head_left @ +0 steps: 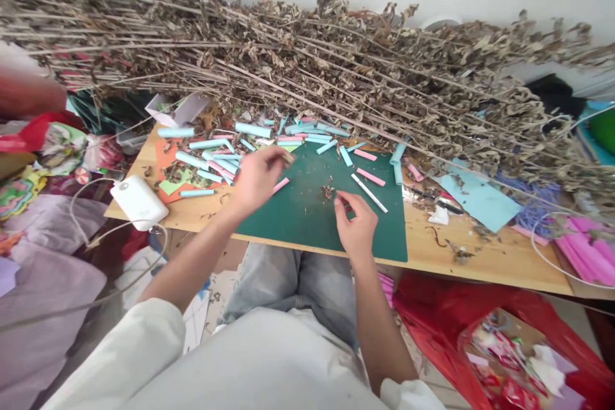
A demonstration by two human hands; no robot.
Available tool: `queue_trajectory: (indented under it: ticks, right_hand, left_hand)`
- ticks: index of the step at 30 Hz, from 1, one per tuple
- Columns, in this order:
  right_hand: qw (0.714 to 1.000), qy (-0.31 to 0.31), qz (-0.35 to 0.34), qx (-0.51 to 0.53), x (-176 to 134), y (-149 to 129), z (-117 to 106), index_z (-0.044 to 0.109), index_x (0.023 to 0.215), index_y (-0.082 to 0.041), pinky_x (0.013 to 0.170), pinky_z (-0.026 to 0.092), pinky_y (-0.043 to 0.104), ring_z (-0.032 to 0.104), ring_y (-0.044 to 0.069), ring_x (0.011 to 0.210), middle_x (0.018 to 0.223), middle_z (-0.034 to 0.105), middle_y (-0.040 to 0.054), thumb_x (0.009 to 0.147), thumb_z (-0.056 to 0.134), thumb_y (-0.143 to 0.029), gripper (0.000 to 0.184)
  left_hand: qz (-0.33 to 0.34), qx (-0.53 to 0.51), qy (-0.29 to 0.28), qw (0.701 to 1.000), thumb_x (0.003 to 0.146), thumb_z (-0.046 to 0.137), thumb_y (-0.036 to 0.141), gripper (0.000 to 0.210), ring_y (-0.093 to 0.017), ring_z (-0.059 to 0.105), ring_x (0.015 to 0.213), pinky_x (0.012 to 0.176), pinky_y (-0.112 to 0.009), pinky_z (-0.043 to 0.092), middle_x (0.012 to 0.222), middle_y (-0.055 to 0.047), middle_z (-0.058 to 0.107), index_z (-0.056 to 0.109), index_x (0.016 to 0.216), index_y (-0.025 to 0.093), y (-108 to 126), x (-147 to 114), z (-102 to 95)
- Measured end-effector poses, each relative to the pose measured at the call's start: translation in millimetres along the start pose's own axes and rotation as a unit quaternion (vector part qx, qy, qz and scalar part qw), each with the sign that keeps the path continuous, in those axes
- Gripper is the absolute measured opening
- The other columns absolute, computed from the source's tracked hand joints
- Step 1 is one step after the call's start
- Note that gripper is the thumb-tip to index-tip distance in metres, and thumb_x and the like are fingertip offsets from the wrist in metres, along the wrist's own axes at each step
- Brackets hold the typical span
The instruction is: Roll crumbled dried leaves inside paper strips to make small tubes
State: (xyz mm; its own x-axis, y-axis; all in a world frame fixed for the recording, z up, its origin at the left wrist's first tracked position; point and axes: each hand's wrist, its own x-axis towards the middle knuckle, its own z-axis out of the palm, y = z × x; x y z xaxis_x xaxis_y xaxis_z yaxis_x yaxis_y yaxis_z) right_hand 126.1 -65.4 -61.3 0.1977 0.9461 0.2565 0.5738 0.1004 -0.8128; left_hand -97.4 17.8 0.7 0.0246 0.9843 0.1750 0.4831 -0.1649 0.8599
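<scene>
My left hand (259, 179) is raised over the left part of a green cutting mat (307, 218), its fingers pinched on a small brownish piece that looks like a dried leaf (289, 157). Close to the mat, my right hand (356, 221) has its thumb and index finger nearly together beside a small heap of crumbled dried leaves (328, 192). Whether its fingertips hold a crumb is too small to tell. A white paper stick (369, 193) lies right of that heap. Pink paper tubes (370, 177) and blue paper tubes (253, 129) are scattered around the mat.
Long dried leafy stalks (288, 51) cover the back of the wooden table (504, 262). At left sits a white device (139, 202) with a cable. Blue paper (480, 195) lies at right. A red plastic bag (432, 327) of scraps is below the table's front edge.
</scene>
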Motion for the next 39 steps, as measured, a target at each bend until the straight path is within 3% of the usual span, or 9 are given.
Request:
queue_trajectory:
  ticks: [2, 4, 7, 13, 16, 19, 24, 30, 39]
  right_hand:
    - [0.997, -0.029, 0.021, 0.075, 4, -7, 3, 0.067, 0.111, -0.02, 0.076, 0.056, 0.033, 0.066, 0.018, 0.084, 0.098, 0.071, 0.008, 0.089, 0.056, -0.035, 0.029]
    - [0.984, -0.06, 0.049, 0.161, 10, -10, 5, 0.063, 0.119, -0.02, 0.076, 0.057, 0.032, 0.067, 0.018, 0.087, 0.099, 0.071, 0.0076, 0.086, 0.061, -0.036, 0.037]
    - [0.964, -0.084, 0.078, 0.24, 17, -6, 8, 0.06, 0.124, -0.021, 0.076, 0.058, 0.031, 0.067, 0.017, 0.085, 0.099, 0.07, 0.0061, 0.079, 0.07, -0.037, 0.049]
    - [0.964, -0.032, 0.088, 0.25, 21, -1, 24, 0.073, 0.097, -0.02, 0.075, 0.058, 0.035, 0.067, 0.019, 0.082, 0.094, 0.072, 0.007, 0.079, 0.07, -0.04, 0.028]
    - [0.969, -0.021, 0.089, 0.232, 19, -2, 29, 0.073, 0.095, -0.019, 0.073, 0.059, 0.035, 0.068, 0.019, 0.08, 0.092, 0.073, 0.0071, 0.081, 0.067, -0.039, 0.026]
    - [0.983, -0.019, 0.044, 0.18, 17, -4, 28, 0.073, 0.094, -0.02, 0.075, 0.058, 0.033, 0.068, 0.018, 0.084, 0.095, 0.072, 0.007, 0.084, 0.063, -0.034, 0.02]
    - [0.981, -0.01, 0.045, 0.186, 14, -4, 26, 0.069, 0.108, -0.021, 0.08, 0.058, 0.033, 0.069, 0.017, 0.084, 0.096, 0.073, 0.0056, 0.082, 0.066, -0.03, 0.028]
    - [0.974, 0.005, 0.057, 0.22, 11, -3, 25, 0.075, 0.088, -0.02, 0.082, 0.058, 0.035, 0.07, 0.019, 0.087, 0.093, 0.074, 0.0065, 0.081, 0.069, -0.034, 0.017]
    - [0.986, -0.004, 0.042, 0.163, 7, -3, 28, 0.074, 0.089, -0.02, 0.076, 0.056, 0.032, 0.068, 0.018, 0.078, 0.089, 0.074, 0.0054, 0.083, 0.063, -0.032, 0.017]
  left_hand:
    - [-0.035, -0.114, -0.059, 0.991, 0.079, 0.057, 0.017, 0.018, -0.016, 0.06, 0.065, 0.067, -0.026, 0.047, 0.072, -0.002, 0.068, 0.072, 0.088, 0.018, -2, -16, 43.8]
    - [-0.058, -0.17, -0.072, 0.981, 0.079, 0.06, 0.018, 0.015, -0.016, 0.06, 0.064, 0.066, -0.026, 0.047, 0.071, -0.002, 0.068, 0.073, 0.086, 0.019, -6, -26, 74.7]
    - [-0.034, -0.157, -0.077, 0.984, 0.078, 0.06, 0.013, 0.018, -0.018, 0.063, 0.073, 0.074, -0.029, 0.049, 0.082, -0.004, 0.071, 0.073, 0.088, 0.02, -10, -34, 94.4]
    - [0.018, -0.071, -0.07, 0.995, 0.083, 0.059, 0.014, 0.022, -0.02, 0.063, 0.084, 0.084, -0.034, 0.05, 0.091, -0.007, 0.071, 0.075, 0.095, 0.022, -12, -42, 83.7]
    - [-0.032, -0.157, -0.088, 0.983, 0.084, 0.063, 0.022, 0.021, -0.018, 0.065, 0.081, 0.078, -0.032, 0.054, 0.096, -0.007, 0.072, 0.075, 0.101, 0.021, -12, -45, 78.2]
    - [-0.122, -0.289, -0.111, 0.943, 0.082, 0.068, 0.034, 0.029, -0.018, 0.067, 0.08, 0.073, -0.031, 0.057, 0.1, -0.008, 0.072, 0.073, 0.107, 0.019, -13, -48, 79.1]
    - [-0.192, -0.388, -0.075, 0.898, 0.067, 0.082, 0.035, 0.033, -0.016, 0.068, 0.078, 0.078, -0.031, 0.058, 0.089, -0.006, 0.074, 0.076, 0.094, 0.016, -16, -47, 88.1]
    - [-0.164, -0.368, -0.054, 0.913, 0.067, 0.082, 0.032, 0.029, -0.016, 0.067, 0.079, 0.079, -0.03, 0.056, 0.09, -0.006, 0.075, 0.076, 0.091, 0.018, -20, -51, 93.0]
    - [-0.137, -0.357, -0.046, 0.923, 0.07, 0.079, 0.032, 0.024, -0.015, 0.067, 0.077, 0.078, -0.03, 0.056, 0.087, -0.005, 0.074, 0.076, 0.088, 0.017, -24, -54, 97.6]
